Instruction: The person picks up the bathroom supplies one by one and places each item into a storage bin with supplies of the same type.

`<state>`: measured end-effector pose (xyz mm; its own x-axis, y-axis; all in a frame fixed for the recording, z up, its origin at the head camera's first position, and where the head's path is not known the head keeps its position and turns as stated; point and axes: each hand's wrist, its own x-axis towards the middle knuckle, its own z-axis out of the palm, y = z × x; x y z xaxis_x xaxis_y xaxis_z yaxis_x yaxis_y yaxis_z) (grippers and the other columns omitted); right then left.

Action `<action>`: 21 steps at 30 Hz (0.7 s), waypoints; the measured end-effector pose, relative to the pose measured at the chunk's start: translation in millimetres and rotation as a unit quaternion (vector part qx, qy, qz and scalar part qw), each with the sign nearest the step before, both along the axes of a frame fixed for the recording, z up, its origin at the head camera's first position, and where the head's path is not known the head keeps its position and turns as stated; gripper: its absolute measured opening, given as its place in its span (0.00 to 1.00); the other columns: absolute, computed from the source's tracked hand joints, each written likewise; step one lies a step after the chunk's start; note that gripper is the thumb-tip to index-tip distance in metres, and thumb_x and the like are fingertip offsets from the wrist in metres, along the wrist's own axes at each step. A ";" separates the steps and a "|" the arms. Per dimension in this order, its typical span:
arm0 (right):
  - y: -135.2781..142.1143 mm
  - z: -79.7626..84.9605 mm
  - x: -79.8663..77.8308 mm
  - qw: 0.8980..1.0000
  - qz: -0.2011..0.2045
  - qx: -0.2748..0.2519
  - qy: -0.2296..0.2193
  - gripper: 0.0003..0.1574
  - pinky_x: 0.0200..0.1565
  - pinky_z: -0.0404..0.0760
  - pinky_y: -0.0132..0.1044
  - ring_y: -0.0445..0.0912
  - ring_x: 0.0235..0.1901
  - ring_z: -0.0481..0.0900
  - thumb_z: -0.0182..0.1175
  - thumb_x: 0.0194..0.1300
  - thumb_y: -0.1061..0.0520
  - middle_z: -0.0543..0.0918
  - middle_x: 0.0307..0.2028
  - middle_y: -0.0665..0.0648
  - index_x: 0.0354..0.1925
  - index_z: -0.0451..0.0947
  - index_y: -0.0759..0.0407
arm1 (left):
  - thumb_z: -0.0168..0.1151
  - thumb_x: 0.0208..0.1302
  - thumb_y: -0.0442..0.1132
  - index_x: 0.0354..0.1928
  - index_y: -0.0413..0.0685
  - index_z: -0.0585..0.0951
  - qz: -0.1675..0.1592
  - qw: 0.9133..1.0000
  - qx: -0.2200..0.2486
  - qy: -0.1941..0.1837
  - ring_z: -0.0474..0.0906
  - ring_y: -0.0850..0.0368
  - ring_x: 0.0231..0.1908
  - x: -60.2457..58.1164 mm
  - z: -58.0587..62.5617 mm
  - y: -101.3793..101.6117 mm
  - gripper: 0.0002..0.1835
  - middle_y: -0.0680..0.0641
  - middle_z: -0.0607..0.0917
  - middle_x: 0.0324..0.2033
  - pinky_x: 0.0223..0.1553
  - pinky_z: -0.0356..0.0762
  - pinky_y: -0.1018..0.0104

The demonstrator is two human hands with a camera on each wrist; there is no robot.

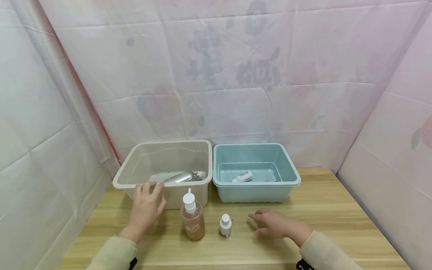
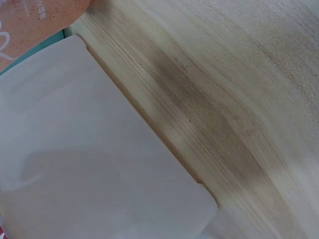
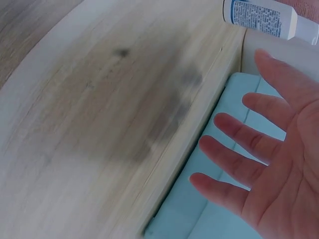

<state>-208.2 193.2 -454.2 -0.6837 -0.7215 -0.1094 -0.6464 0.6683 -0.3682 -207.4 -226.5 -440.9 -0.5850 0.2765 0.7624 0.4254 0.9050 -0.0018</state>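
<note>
My left hand (image 1: pixel 147 204) is near the front rim of the beige bin (image 1: pixel 175 142), its fingertips right at that rim and holding nothing. To its right stands a pump bottle (image 1: pixel 193 221) with pinkish liquid and a white pump top. A small white bottle (image 1: pixel 225 226) with a white cap stands upright beside it. My right hand (image 1: pixel 275 225) hovers over the table to the right of the small bottle, fingers spread and nothing in them. In the right wrist view the small bottle (image 3: pixel 261 17) shows a label of small print, apart from the fingers (image 3: pixel 234 159).
Inside the beige bin lies a clear bottle (image 1: pixel 185 177) with a white cap. Next to that bin is a light blue bin (image 1: pixel 256 189), with a small white bottle (image 1: pixel 243 176) lying in it. The wooden table (image 1: pixel 330 217) is enclosed by pale patterned sheets (image 1: pixel 236 112) behind and at the sides.
</note>
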 end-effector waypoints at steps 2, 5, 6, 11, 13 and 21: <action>-3.3 -0.1 0.4 1.000 -0.002 -0.001 -0.007 0.36 0.49 0.75 0.50 0.55 0.46 0.76 0.61 0.57 0.47 0.76 0.48 0.63 0.59 0.70 0.66 | 0.54 0.47 0.40 0.46 0.39 0.78 0.001 1.000 0.001 0.001 0.69 0.34 0.38 0.2 0.1 -0.7 0.21 0.34 0.74 0.40 0.46 0.64 0.29; -7.8 -0.8 1.2 1.000 -0.006 0.000 -0.012 0.36 0.49 0.75 0.49 0.54 0.46 0.76 0.61 0.58 0.47 0.76 0.49 0.63 0.59 0.70 0.65 | 0.55 0.47 0.39 0.46 0.38 0.78 0.003 1.000 0.002 0.003 0.69 0.34 0.37 0.5 0.6 -1.7 0.21 0.33 0.74 0.40 0.47 0.64 0.30; -9.1 -1.1 1.5 1.000 -0.005 0.000 -0.010 0.36 0.49 0.76 0.48 0.53 0.46 0.76 0.61 0.58 0.47 0.76 0.48 0.62 0.59 0.71 0.65 | 0.55 0.47 0.39 0.46 0.38 0.78 0.003 1.000 0.002 0.004 0.69 0.34 0.38 0.6 0.7 -2.0 0.21 0.33 0.74 0.40 0.47 0.64 0.30; -14.3 -1.5 3.6 1.000 -0.003 -0.002 -0.006 0.36 0.48 0.76 0.47 0.53 0.45 0.76 0.62 0.57 0.47 0.76 0.48 0.62 0.59 0.71 0.65 | 0.55 0.47 0.39 0.46 0.39 0.78 0.003 1.000 0.001 0.001 0.69 0.34 0.38 1.2 0.5 -2.1 0.22 0.34 0.74 0.40 0.47 0.64 0.30; -16.4 -1.4 3.5 1.000 -0.003 -0.005 -0.005 0.36 0.49 0.76 0.48 0.54 0.45 0.76 0.62 0.57 0.47 0.76 0.49 0.63 0.59 0.71 0.65 | 0.55 0.47 0.39 0.46 0.39 0.78 0.003 1.000 0.002 -0.001 0.69 0.34 0.38 1.0 0.6 -1.5 0.22 0.34 0.74 0.40 0.47 0.64 0.30; -24.4 -1.0 -1.3 1.000 -0.014 -0.010 -0.013 0.36 0.51 0.74 0.50 0.55 0.48 0.76 0.61 0.58 0.49 0.76 0.51 0.63 0.60 0.69 0.66 | 0.55 0.47 0.39 0.46 0.38 0.78 0.005 1.000 0.001 -0.005 0.69 0.34 0.38 0.2 1.1 0.4 0.22 0.34 0.74 0.40 0.47 0.64 0.31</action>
